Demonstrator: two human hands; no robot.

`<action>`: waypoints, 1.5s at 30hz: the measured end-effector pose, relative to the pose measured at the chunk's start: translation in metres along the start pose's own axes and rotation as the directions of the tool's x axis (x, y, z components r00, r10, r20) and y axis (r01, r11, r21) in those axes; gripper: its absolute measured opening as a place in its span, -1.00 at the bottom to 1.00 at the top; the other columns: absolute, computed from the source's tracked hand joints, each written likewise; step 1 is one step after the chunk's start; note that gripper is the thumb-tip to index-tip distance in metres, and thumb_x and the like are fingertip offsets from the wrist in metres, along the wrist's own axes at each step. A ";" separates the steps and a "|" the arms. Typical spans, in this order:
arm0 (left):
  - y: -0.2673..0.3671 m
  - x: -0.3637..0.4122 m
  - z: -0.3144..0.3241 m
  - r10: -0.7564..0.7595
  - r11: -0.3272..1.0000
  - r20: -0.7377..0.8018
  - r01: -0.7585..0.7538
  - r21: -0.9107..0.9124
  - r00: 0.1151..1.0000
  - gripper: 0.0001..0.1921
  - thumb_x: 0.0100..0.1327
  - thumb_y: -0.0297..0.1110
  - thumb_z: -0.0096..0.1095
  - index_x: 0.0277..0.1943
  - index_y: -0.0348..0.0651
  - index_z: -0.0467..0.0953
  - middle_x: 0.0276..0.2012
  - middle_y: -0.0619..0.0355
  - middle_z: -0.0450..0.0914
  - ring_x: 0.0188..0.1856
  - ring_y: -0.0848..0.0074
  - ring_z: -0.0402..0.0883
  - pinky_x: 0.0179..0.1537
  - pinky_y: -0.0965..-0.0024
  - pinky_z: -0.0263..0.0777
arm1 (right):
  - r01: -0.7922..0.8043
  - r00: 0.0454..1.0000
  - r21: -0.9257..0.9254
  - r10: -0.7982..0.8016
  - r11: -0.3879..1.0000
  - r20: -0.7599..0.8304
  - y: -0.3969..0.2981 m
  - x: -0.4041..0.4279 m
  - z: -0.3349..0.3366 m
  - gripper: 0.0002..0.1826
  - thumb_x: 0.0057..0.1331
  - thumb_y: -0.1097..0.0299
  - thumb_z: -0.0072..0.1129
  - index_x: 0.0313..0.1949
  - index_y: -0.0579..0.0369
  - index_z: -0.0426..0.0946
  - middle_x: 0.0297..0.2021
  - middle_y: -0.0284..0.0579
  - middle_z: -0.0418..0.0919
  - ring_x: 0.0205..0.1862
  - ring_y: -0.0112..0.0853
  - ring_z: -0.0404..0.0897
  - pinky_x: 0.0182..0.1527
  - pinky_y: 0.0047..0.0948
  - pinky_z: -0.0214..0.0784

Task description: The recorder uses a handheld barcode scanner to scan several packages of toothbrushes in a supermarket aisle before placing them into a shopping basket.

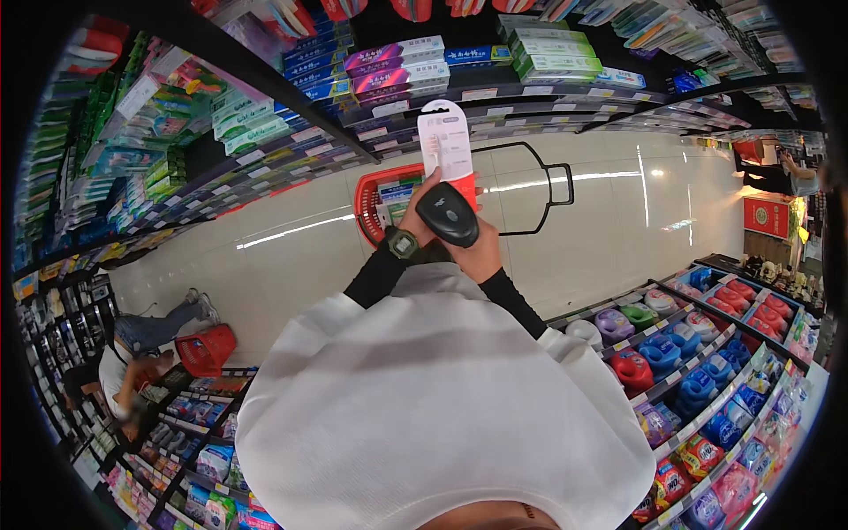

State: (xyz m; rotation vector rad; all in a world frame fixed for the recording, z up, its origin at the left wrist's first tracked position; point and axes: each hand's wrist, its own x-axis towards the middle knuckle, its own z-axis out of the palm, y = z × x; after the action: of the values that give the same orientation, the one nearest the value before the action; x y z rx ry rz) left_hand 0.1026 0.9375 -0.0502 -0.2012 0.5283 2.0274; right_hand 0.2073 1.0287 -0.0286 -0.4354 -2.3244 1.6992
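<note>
In the head view, a toothbrush blister pack (445, 146) with a white and red card stands in front of my chest. My left hand (417, 209), with a digital wristwatch (401, 243) at its wrist, grips the pack from its left side. A black handheld barcode scanner (448, 213) overlaps the pack's lower end. My right hand (482, 250) is closed around the scanner from below and hides its grip. Beneath my hands a red shopping basket (363, 205) rests on the floor with several boxes in it, partly covered by my left hand.
A black pull handle (570, 183) extends rightward from the basket over the tiled floor (596, 252). Ahead, a shelf (477, 94) carries toothpaste boxes (397, 69). Detergent bottles (662, 354) line shelves behind right. A person (122, 351) with another red basket (207, 350) is at left; another person (788, 173) is far right.
</note>
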 end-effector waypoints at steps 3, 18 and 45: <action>0.016 -0.005 -0.022 -0.049 0.995 -0.051 0.045 -0.087 0.997 -0.39 0.40 0.09 -0.18 0.26 -0.29 0.26 0.07 -0.09 0.49 0.03 0.24 0.54 0.06 0.24 0.44 | -0.092 0.979 0.017 0.088 0.996 0.181 -0.001 -0.011 0.011 -0.64 -0.01 0.44 0.36 -0.18 0.23 0.52 -0.35 0.04 0.63 -0.28 -0.09 0.63 -0.21 -0.34 0.45; 0.059 -0.036 -0.050 0.211 0.955 -0.061 -0.193 0.223 0.976 -0.51 0.45 -0.19 -0.24 0.24 -0.44 0.17 0.11 -0.16 0.45 0.14 0.15 0.48 0.18 0.16 0.35 | -0.124 0.990 0.141 0.132 0.982 -0.043 0.032 -0.028 0.045 -0.73 0.17 0.40 0.28 -0.13 0.21 0.57 -0.28 -0.08 0.66 -0.26 -0.42 0.64 -0.24 -0.40 0.46; -0.031 -0.054 -0.182 0.188 0.454 -0.057 -0.035 0.890 0.980 -0.73 0.31 -0.49 0.07 0.05 -0.33 0.40 -0.11 0.14 0.56 -0.07 0.56 0.53 0.00 0.46 0.39 | -0.460 0.581 0.704 0.783 0.542 -0.224 0.085 -0.087 0.011 -0.63 0.19 0.48 0.19 0.01 0.15 0.40 -0.29 -0.18 0.56 -0.40 -0.50 0.48 -0.41 -0.50 0.39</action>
State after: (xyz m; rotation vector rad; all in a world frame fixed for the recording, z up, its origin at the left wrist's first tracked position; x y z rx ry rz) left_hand 0.1424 0.8263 -0.2022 0.3530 1.6778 1.5841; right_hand 0.2933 1.0109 -0.1134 -1.5607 -1.1638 2.1026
